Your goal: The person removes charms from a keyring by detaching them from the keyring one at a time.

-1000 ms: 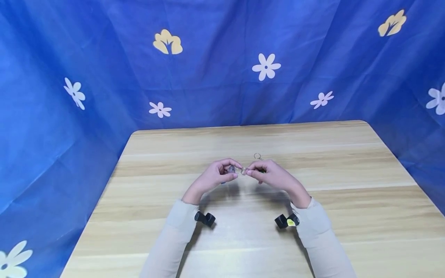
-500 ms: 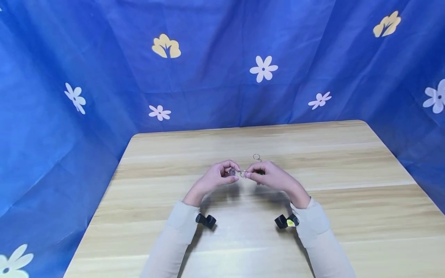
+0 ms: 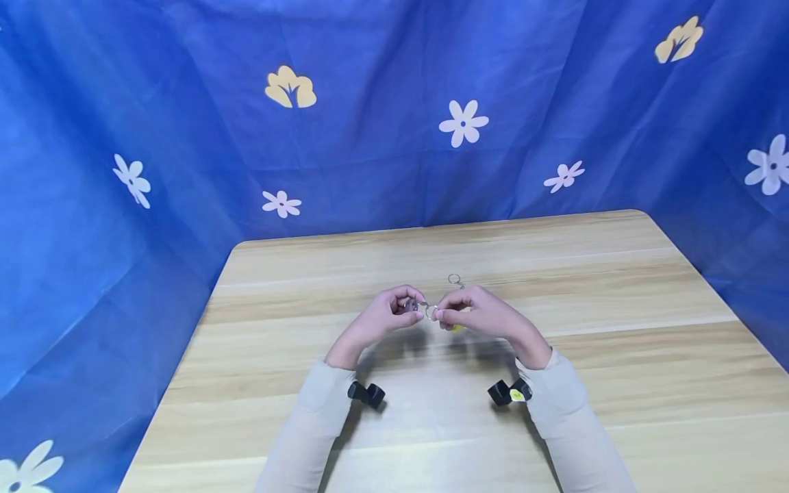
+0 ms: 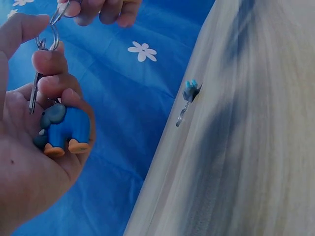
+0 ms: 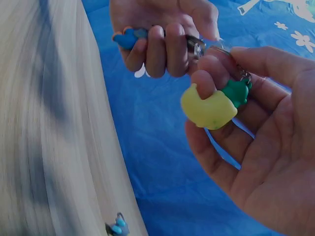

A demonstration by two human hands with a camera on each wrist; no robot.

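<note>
Above the table my left hand (image 3: 377,316) pinches a metal key ring (image 4: 55,34) between thumb and forefinger. From it hang a blue elephant figure (image 4: 74,127) with orange feet, lying against the curled fingers, and a flat, key-like metal piece (image 4: 34,92). Facing it, my right hand (image 3: 479,312) pinches another key ring (image 5: 221,48) by its edge. A short chain links that ring to a charm with a yellow part (image 5: 209,110) and a green part (image 5: 237,92), which rests against the fingers. The two rings meet between the fingertips and overlap in the views.
Beyond the right hand, a third keychain (image 4: 191,91), with a grey and light-blue figure, lies on the wooden table (image 3: 308,411); its ring (image 3: 454,279) shows in the head view. A blue curtain (image 3: 370,103) with flower prints surrounds the table's back and sides.
Both hands stay nearly in place while the rings shift slightly between the fingertips. The yellow charm has come into sight below the right hand. The head view has tilted a little.
</note>
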